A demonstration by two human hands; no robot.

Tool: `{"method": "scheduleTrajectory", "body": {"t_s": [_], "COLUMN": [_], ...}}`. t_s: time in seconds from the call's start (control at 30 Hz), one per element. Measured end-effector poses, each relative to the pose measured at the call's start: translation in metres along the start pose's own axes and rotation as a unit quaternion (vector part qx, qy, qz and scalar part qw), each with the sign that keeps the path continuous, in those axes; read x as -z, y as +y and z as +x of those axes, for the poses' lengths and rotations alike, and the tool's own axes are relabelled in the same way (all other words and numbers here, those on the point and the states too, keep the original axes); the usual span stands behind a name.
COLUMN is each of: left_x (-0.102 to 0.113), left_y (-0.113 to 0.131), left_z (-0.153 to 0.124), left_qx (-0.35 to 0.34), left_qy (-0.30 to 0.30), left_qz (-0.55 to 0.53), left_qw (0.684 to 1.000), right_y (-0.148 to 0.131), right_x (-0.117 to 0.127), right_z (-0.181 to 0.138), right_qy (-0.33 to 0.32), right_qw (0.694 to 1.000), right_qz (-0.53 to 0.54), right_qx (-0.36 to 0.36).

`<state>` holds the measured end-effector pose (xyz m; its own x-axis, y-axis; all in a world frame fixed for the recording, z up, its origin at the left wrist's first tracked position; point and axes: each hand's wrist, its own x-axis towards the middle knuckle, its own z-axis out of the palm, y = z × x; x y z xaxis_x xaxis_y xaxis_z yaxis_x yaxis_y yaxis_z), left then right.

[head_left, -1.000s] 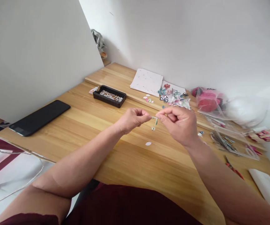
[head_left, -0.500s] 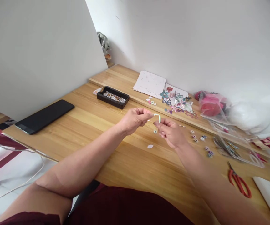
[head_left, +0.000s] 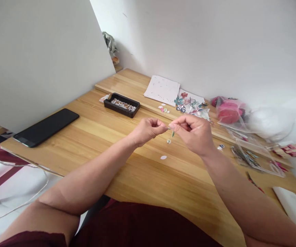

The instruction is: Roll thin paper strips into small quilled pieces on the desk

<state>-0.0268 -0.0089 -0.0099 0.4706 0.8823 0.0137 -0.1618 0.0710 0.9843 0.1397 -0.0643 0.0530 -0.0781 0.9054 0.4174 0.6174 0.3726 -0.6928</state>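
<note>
My left hand (head_left: 149, 132) is closed in a pinch on one end of a small green-and-white strip (head_left: 173, 133); whether it is thread or ribbon is too small to tell. Right against those fingertips, my right hand (head_left: 195, 133) pinches the same strip, its other fingers curled in. Part of the strip hangs below the fingertips, and the rest is hidden by them. On the wooden table just beneath lies a small round bead-like piece (head_left: 168, 141). Nearer to me is a white petal-shaped piece (head_left: 163, 157).
A black tray (head_left: 122, 110) holds many small beads. Behind it are white sheets (head_left: 162, 90) and colourful flower pieces (head_left: 192, 106). A black phone (head_left: 47, 127) lies left. To the right are a clear plastic box (head_left: 268, 164), partly hidden scissors (head_left: 254, 181) and a white block (head_left: 292, 206).
My right hand has come up and turned over, its fingertips now meeting the left ones. The strip's arch between the hands is gone. My right forearm now covers most of the scissors.
</note>
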Motion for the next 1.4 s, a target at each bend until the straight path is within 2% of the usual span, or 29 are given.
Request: {"method": "scheduleTrajectory", "body": {"t_s": [0.13,0.23,0.4,0.47,0.53,0.67,0.8,0.97,1.1,1.2,1.27,1.4], "left_x": [0.001,0.002,0.002,0.001,0.0,0.0,0.001,-0.001,-0.002,0.0,0.0,0.0], "left_y": [0.002,0.002,0.003,0.003,0.002,-0.002,-0.005,-0.004,-0.001,0.0,-0.001,-0.003], "left_z": [-0.001,0.001,0.004,0.005,0.005,0.007,0.005,0.001,-0.001,-0.001,0.001,0.005], "left_qx": [0.014,0.016,0.013,0.009,0.001,-0.012,-0.025,-0.023,-0.014,-0.015,-0.016,-0.02], "left_qy": [-0.039,-0.062,-0.031,-0.009,0.012,0.048,0.068,0.008,-0.043,-0.072,-0.072,-0.026], "left_qz": [-0.016,-0.064,-0.135,-0.148,-0.154,-0.14,-0.048,0.028,0.029,-0.002,-0.038,-0.117], "left_qw": [0.999,0.996,0.99,0.989,0.988,0.989,0.996,0.999,0.999,0.997,0.997,0.993], "right_y": [0.019,0.038,0.055,0.053,0.049,0.036,0.017,0.0,0.011,0.03,0.043,0.057], "right_x": [-0.003,-0.009,-0.021,-0.025,-0.026,-0.022,-0.011,0.002,0.003,-0.004,-0.009,-0.02], "right_z": [0.025,0.03,0.008,-0.006,-0.02,-0.037,-0.037,-0.009,0.021,0.032,0.03,0.008], "right_qy": [-0.014,-0.029,-0.043,-0.044,-0.047,-0.054,-0.043,-0.007,-0.022,-0.038,-0.038,-0.029], "right_qw": [0.999,0.988,0.921,0.902,0.899,0.941,0.988,1.0,0.999,0.997,0.985,0.916], "right_qz": [0.028,0.114,0.292,0.326,0.326,0.24,0.1,-0.007,0.006,0.067,0.144,0.31], "right_qx": [-0.023,-0.096,-0.254,-0.281,-0.287,-0.232,-0.109,0.02,0.028,-0.019,-0.092,-0.254]}}
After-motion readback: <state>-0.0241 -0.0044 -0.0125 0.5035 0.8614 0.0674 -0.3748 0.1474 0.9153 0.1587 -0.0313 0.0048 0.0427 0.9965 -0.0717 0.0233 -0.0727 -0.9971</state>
